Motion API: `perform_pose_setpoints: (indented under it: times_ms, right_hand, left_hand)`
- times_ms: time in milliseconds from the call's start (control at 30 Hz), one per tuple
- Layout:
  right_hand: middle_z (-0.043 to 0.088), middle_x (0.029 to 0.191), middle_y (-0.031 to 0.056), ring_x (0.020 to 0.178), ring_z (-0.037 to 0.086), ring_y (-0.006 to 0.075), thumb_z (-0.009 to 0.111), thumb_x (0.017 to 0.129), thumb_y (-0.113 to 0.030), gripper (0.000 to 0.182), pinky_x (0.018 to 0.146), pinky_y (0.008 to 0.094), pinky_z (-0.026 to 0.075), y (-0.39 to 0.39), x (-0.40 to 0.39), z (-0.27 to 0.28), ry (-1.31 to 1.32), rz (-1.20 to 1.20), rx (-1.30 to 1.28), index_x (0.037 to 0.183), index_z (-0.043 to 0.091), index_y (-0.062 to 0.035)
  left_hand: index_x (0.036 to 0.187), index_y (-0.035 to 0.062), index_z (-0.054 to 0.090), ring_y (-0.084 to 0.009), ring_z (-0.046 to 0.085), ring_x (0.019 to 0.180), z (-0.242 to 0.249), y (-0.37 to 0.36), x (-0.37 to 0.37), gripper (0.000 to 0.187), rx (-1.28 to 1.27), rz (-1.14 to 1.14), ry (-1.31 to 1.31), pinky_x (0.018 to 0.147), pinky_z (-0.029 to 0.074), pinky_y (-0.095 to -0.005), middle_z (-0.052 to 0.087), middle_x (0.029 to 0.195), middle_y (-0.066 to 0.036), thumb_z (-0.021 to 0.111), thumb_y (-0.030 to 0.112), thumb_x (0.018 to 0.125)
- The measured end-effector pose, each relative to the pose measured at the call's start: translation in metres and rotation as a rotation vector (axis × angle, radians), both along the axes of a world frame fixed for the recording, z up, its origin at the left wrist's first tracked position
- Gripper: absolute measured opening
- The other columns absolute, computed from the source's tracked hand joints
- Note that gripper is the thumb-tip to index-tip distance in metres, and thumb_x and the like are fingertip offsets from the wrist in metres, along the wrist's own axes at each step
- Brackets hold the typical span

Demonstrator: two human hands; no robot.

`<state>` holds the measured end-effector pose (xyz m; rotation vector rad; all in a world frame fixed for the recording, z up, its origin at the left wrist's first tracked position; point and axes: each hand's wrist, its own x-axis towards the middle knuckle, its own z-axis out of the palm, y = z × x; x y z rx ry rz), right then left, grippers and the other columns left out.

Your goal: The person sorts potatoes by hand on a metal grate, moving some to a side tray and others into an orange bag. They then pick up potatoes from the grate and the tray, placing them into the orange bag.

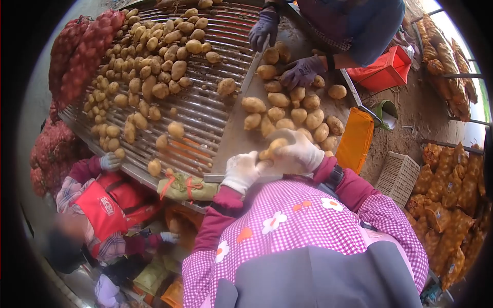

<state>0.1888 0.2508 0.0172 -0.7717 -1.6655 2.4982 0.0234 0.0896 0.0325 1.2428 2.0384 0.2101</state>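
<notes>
My right hand [302, 150], in a white glove, is closed around a potato [278, 146] above the near end of the metal chute. My left hand [241, 171], also gloved in white, is just to its left, with fingers and thumb bent about a smaller potato [264, 155]. Beyond my hands, a pile of potatoes [295, 115] covers the chute. Across from me, a co-worker's grey-gloved hand [303, 72] rests on the far potatoes, and their other gloved hand [264, 31] hangs by the chute's edge.
To the left, a slatted metal sorting table [205, 115] bears many potatoes. Another co-worker's white-gloved hand [110, 162] touches its near edge. Red mesh sacks [84, 56] stand far left. An orange crate [355, 138], a beige basket [398, 177] and filled orange sacks [447, 205] are at right.
</notes>
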Motion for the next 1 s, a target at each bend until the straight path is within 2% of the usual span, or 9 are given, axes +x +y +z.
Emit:
perform_pose_setpoints:
  times_ms: [267,433,467,667,700,800,833,933,1000]
  right_hand:
    - [0.068,0.116,0.0089,0.109,0.063,0.0166,0.077,0.089,-0.012,0.043,0.099,0.0315,0.05,-0.004,-0.02,0.023,-0.027,-0.063,0.329,0.129,0.067,0.0014]
    - [0.065,0.122,0.0125,0.114,0.065,0.021,0.077,0.086,-0.003,0.043,0.1,0.0354,0.052,-0.017,-0.042,-0.002,0.046,-0.148,0.052,0.127,0.067,-0.0034]
    - [0.064,0.117,0.0157,0.113,0.066,0.0304,0.08,0.082,-0.003,0.044,0.098,0.0391,0.053,-0.013,-0.045,-0.006,0.207,-0.09,0.903,0.124,0.067,-0.0043]
    - [0.062,0.121,0.0167,0.115,0.063,0.0367,0.087,0.076,-0.009,0.053,0.098,0.043,0.053,-0.031,-0.051,-0.026,0.174,-0.12,0.811,0.125,0.066,-0.0047]
    - [0.062,0.124,0.017,0.117,0.063,0.0369,0.088,0.076,-0.01,0.056,0.099,0.0429,0.053,-0.029,-0.051,-0.025,0.166,-0.127,0.841,0.127,0.065,-0.0045]
    - [0.059,0.136,0.0188,0.126,0.059,0.0389,0.087,0.08,-0.021,0.067,0.106,0.045,0.049,-0.019,-0.05,-0.017,0.244,0.089,0.831,0.138,0.059,-0.004]
    - [0.057,0.141,0.0196,0.13,0.057,0.0398,0.086,0.082,-0.025,0.07,0.11,0.0461,0.047,-0.014,-0.052,-0.015,0.285,0.201,0.808,0.142,0.056,-0.0039]
    - [0.043,0.161,0.0196,0.153,0.035,0.0353,0.074,0.09,-0.047,0.085,0.126,0.0524,0.025,0.005,-0.044,-0.056,0.001,0.249,1.319,0.157,0.041,-0.0068]
    - [0.039,0.165,0.0122,0.156,0.032,0.0325,0.073,0.085,-0.03,0.081,0.126,0.0541,0.026,0.03,-0.016,-0.076,-0.163,0.445,1.59,0.158,0.043,-0.0123]
  left_hand:
    - [0.097,0.0088,0.075,-0.0401,0.073,0.078,-0.024,-0.004,0.008,0.049,0.123,0.094,0.103,0.073,0.055,-0.0512,0.072,0.076,-0.02,0.069,0.058,0.093]
    - [0.098,0.0094,0.075,-0.0436,0.071,0.08,-0.033,-0.017,-0.002,0.042,0.136,0.235,0.191,0.075,0.054,-0.0521,0.071,0.079,-0.023,0.065,0.051,0.097]
    - [0.101,0.0072,0.075,-0.0431,0.072,0.084,-0.041,-0.018,-0.002,0.041,0.096,0.279,0.203,0.079,0.054,-0.0497,0.072,0.082,-0.024,0.064,0.046,0.098]
    - [0.107,0.0045,0.069,-0.0213,0.07,0.067,-0.122,-0.04,-0.032,0.025,0.517,0.987,-0.525,0.064,0.06,-0.0408,0.069,0.074,-0.006,0.062,0.028,0.106]
    - [0.126,0.0098,0.065,-0.0273,0.073,0.089,-0.13,-0.048,-0.032,0.034,0.449,1.013,-0.724,0.08,0.064,-0.0446,0.072,0.106,-0.011,0.061,0.037,0.106]
    - [0.147,0.011,0.05,-0.0277,0.064,0.109,-0.07,-0.027,-0.018,0.061,0.342,1.313,-1.447,0.096,0.056,-0.0441,0.061,0.13,-0.012,0.058,0.053,0.104]
    - [0.152,0.0144,0.043,-0.0297,0.057,0.125,-0.078,-0.028,-0.018,0.067,0.442,1.175,-1.729,0.102,0.054,-0.0496,0.052,0.142,-0.014,0.058,0.056,0.103]
    - [0.139,0.0107,0.055,-0.0313,0.066,0.115,-0.116,-0.038,-0.014,0.066,0.51,1.343,-1.577,0.086,0.062,-0.0462,0.063,0.126,-0.013,0.057,0.064,0.101]
    - [0.139,0.0151,0.055,-0.0359,0.07,0.107,-0.122,-0.041,-0.021,0.072,0.492,1.271,-1.544,0.074,0.062,-0.0519,0.068,0.119,-0.012,0.056,0.073,0.096]
